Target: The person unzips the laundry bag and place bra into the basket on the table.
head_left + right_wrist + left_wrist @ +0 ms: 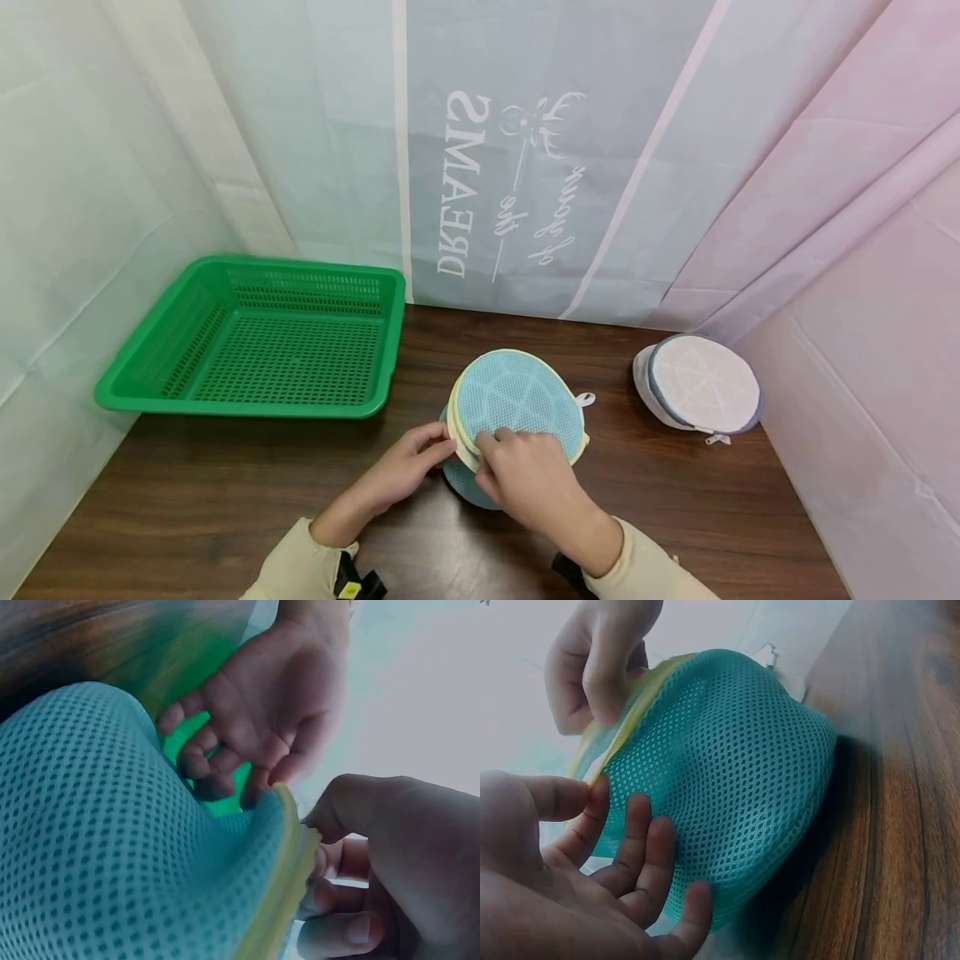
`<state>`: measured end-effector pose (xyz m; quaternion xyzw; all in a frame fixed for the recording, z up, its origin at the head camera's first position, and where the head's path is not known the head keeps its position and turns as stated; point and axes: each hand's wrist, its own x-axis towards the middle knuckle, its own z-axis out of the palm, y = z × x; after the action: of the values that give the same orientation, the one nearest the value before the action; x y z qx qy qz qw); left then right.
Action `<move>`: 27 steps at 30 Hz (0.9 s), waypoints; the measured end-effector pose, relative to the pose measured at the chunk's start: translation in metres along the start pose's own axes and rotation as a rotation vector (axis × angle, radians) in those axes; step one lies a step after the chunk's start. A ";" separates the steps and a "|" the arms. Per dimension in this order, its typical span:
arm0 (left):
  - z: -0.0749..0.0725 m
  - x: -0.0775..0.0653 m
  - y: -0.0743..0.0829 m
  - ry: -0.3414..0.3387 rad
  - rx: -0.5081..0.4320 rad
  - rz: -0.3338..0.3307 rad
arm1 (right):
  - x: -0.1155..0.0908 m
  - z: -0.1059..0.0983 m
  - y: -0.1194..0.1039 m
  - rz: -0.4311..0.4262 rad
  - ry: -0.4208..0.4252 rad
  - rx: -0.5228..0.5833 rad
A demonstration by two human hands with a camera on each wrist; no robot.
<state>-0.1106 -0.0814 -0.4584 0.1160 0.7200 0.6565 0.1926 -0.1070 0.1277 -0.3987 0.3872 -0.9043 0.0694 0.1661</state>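
Observation:
A blue mesh laundry bag (pixel 517 396) with yellow zipper trim stands on the table in front of me, its round top tilted toward me. My left hand (pixel 408 462) pinches the yellow edge at the bag's left between thumb and forefinger. In the left wrist view its other fingers (pixel 656 847) lie along the mesh side. My right hand (pixel 532 479) has its fingers curled at the front of the yellow trim. The right wrist view shows its thumb and fingers closed at the zipper edge (pixel 289 862); the zipper pull is hidden there.
A green plastic basket (pixel 393 350) with slotted walls stands on the left. At the right, near the curtain, sits a white mesh bag (pixel 705 383) with grey trim and a zipper pull. Printed cloth (pixel 525 167) hangs behind the brown wooden table (pixel 225 500).

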 end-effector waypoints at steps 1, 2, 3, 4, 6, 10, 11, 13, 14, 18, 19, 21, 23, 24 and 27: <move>0.000 0.000 0.000 0.002 0.003 0.003 | 0.000 -0.001 0.001 -0.003 0.016 0.005; -0.001 -0.001 0.000 0.004 0.004 0.004 | 0.000 -0.003 0.002 -0.006 0.033 0.009; -0.001 -0.001 0.000 0.005 0.006 0.004 | 0.001 -0.003 0.003 -0.009 0.050 0.011; -0.002 -0.002 0.000 0.006 0.006 0.007 | 0.001 -0.005 0.003 -0.012 0.071 0.013; -0.002 -0.002 -0.001 0.002 0.004 0.010 | 0.002 -0.008 0.006 -0.017 0.110 0.019; -0.004 -0.003 -0.002 -0.001 -0.008 0.001 | 0.003 -0.017 0.010 -0.008 0.154 0.068; -0.005 -0.003 -0.003 0.002 -0.009 -0.001 | 0.003 -0.019 0.011 -0.001 0.158 0.084; -0.006 -0.004 -0.003 0.008 -0.011 -0.007 | 0.003 -0.025 0.014 0.013 0.169 0.112; -0.006 -0.004 -0.004 0.010 -0.011 -0.008 | 0.002 -0.027 0.016 0.021 0.177 0.124; -0.007 -0.005 -0.004 0.011 -0.012 -0.007 | 0.001 -0.036 0.024 0.055 0.228 0.140; -0.007 -0.005 -0.004 0.011 -0.012 -0.007 | 0.000 -0.038 0.027 0.064 0.240 0.145; -0.007 -0.005 -0.004 0.012 -0.018 -0.011 | -0.002 -0.043 0.032 0.089 0.259 0.145; -0.007 -0.005 -0.005 0.013 -0.023 -0.014 | -0.004 -0.048 0.037 0.118 0.271 0.146; -0.007 -0.005 -0.005 0.013 -0.026 -0.016 | -0.006 -0.051 0.039 0.131 0.279 0.148; -0.008 -0.005 -0.005 0.008 -0.032 -0.015 | -0.010 -0.058 0.045 0.174 0.303 0.144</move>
<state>-0.1086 -0.0911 -0.4626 0.1049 0.7111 0.6670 0.1962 -0.1188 0.1807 -0.3480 0.3034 -0.8917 0.2057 0.2654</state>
